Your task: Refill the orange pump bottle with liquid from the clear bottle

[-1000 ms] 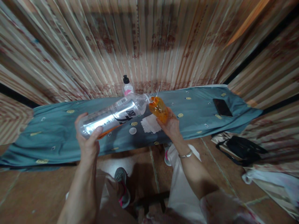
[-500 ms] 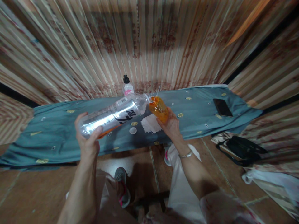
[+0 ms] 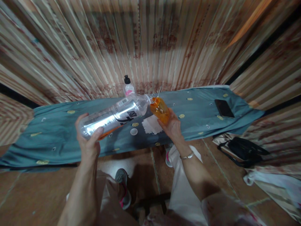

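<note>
Over the blue cloth [image 3: 202, 106], your left hand [image 3: 88, 142] clamps the light, slippery clear bottle [image 3: 115, 116] at its base; your right hand [image 3: 172, 127] wraps the small orange bottle [image 3: 160, 110], mouths touching.

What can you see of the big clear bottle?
The big clear bottle looks like thin plastic, with a label bearing black characters. It lies almost level, tipped, uncapped mouth against the orange bottle. The left hand grips its base end above the blue cloth. A little orange liquid shows along its lower side.
</note>
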Action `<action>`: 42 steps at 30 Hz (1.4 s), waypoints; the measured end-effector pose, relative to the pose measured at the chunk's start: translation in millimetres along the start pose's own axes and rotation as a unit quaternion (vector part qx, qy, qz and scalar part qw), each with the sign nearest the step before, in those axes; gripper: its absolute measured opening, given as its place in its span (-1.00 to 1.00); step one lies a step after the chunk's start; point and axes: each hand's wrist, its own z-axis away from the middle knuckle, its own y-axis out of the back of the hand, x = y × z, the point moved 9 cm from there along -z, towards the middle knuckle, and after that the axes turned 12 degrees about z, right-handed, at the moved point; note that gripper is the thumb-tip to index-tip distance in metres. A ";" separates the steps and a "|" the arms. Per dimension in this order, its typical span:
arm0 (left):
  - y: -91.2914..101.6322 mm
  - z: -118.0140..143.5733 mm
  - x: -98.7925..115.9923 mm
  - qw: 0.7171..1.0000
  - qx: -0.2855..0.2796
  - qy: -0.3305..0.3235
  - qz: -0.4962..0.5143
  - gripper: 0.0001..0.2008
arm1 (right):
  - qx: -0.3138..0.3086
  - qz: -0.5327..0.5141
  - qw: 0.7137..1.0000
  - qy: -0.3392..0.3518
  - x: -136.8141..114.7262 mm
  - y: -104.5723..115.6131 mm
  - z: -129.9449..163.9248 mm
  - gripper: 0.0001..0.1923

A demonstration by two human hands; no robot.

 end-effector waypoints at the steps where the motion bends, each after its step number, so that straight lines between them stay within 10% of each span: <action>1: 0.4 0.2 -0.5 1.000 -0.001 0.001 -0.004 -0.23 | -0.001 -0.001 1.000 0.001 0.1 -0.1 0.0 -0.23; 42: 1.2 -0.1 3.4 0.999 -0.010 -0.016 -0.030 -0.26 | -0.001 0.001 1.000 0.004 -2.4 -0.2 -0.2 -0.24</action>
